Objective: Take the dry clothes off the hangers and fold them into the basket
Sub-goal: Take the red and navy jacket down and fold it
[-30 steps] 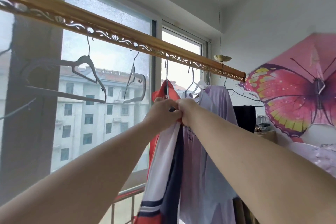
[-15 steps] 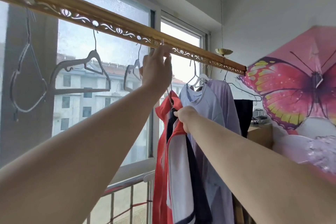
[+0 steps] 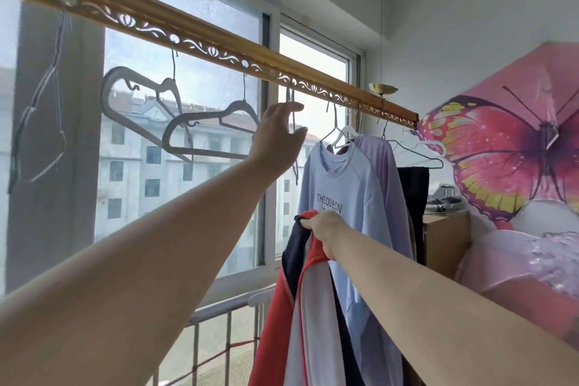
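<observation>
My right hand (image 3: 322, 230) grips the bunched top of a red, white and navy garment (image 3: 300, 307), which hangs down from my fist in front of the window. It is off its hanger. My left hand (image 3: 277, 131) is raised just under the carved wooden rail (image 3: 219, 47), fingers spread loosely beside a thin bare wire hanger (image 3: 294, 147) that hangs from the rail. A light blue shirt (image 3: 344, 197) and a lilac garment (image 3: 387, 163) hang on hangers to the right. No basket is in view.
Two empty grey hangers (image 3: 213, 125) (image 3: 141, 94) hang on the rail to the left. A dark garment (image 3: 413, 194) hangs at the rail's far end. A cardboard box (image 3: 445, 241) and a pink butterfly umbrella (image 3: 517, 150) fill the right. A metal railing (image 3: 225, 310) runs below the window.
Both hands were at the garment's collar on its hanger. My left hand rose to the rail with the hanger and loosened. My right hand drew the freed garment downward.
</observation>
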The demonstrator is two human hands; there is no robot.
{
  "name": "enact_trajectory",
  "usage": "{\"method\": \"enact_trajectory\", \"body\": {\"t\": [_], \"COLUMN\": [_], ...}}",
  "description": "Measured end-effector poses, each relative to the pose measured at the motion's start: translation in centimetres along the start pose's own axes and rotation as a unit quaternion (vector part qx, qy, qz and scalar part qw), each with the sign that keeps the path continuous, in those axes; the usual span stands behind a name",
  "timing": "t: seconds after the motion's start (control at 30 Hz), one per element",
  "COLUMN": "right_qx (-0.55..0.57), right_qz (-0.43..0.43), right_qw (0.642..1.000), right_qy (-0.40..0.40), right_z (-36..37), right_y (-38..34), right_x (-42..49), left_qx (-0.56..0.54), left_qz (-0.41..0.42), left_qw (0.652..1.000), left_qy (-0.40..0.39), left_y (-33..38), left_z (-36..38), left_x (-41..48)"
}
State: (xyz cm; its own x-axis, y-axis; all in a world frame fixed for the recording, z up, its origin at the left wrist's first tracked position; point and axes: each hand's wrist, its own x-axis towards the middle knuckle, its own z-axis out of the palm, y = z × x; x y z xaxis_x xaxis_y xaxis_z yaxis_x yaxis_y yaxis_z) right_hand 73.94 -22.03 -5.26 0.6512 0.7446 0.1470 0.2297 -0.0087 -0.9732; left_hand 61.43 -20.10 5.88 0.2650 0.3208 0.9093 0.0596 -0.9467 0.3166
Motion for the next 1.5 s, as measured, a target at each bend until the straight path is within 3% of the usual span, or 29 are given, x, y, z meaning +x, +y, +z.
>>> {"method": "enact_trajectory", "body": {"t": [0.13, 0.33, 0.43, 0.53, 0.6, 0.67, 0.77, 0.83, 0.97, 1.03, 1.13, 1.23, 1.33, 1.5], "right_qx": [0.076, -0.074, -0.199, -0.247, -0.265, -0.296, -0.395, -0.449, -0.508, -0.506, -0.495, -0.503, -0.540, -0.603], "right_qz": [-0.011, -0.011, -0.042, -0.092, -0.124, -0.160, -0.213, -0.224, -0.215, -0.227, -0.241, -0.210, -0.185, -0.194], "right_qw": [0.997, 0.995, 0.975, 0.961, 0.954, 0.940, 0.893, 0.865, 0.834, 0.830, 0.831, 0.835, 0.817, 0.770], "right_qy": [-0.001, -0.061, -0.093, -0.080, -0.068, -0.057, -0.022, 0.002, 0.030, 0.052, 0.081, 0.079, 0.079, 0.075], "right_z": [-0.3, -0.9, -0.5, -0.2, -0.3, -0.3, -0.4, -0.6, -0.6, -0.3, -0.2, -0.5, -0.8, -1.2], "right_y": [-1.1, -2.9, -3.1, -2.4, -2.0, -1.3, -0.3, 0.5, 1.7, 2.2, 2.8, 2.6, 3.0, 4.1], "right_x": [-1.4, -3.1, -4.0, -4.4, -4.6, -4.7, -5.0, -4.9, -5.2, -5.7, -6.4, -6.8, -7.0, -7.5], "left_qx": [-0.008, -0.051, -0.068, -0.070, -0.056, -0.040, -0.011, 0.055, 0.140, 0.171, 0.258, 0.282, 0.324, 0.387], "left_qz": [-0.048, -0.213, -0.282, -0.297, -0.289, -0.287, -0.280, -0.268, -0.222, -0.219, -0.236, -0.283, -0.282, -0.297], "left_qw": [0.999, 0.975, 0.944, 0.877, 0.851, 0.853, 0.901, 0.922, 0.933, 0.927, 0.887, 0.866, 0.837, 0.804], "left_qy": [0.000, 0.027, -0.154, -0.371, -0.435, -0.435, -0.332, -0.274, -0.245, -0.252, -0.302, -0.302, -0.340, -0.340], "left_y": [-1.5, -4.5, -6.8, -8.8, -9.8, -10.8, -11.7, -11.7, -11.6, -12.0, -13.1, -14.2, -14.5, -13.1], "left_z": [0.8, 1.9, 2.2, 1.9, 1.6, 1.6, 2.4, 2.6, 2.5, 2.5, 2.5, 1.5, 0.6, -1.8], "left_x": [-2.4, -7.7, -10.3, -13.3, -15.3, -17.3, -19.1, -19.9, -20.3, -21.1, -23.5, -24.6, -23.2, -20.8]}}
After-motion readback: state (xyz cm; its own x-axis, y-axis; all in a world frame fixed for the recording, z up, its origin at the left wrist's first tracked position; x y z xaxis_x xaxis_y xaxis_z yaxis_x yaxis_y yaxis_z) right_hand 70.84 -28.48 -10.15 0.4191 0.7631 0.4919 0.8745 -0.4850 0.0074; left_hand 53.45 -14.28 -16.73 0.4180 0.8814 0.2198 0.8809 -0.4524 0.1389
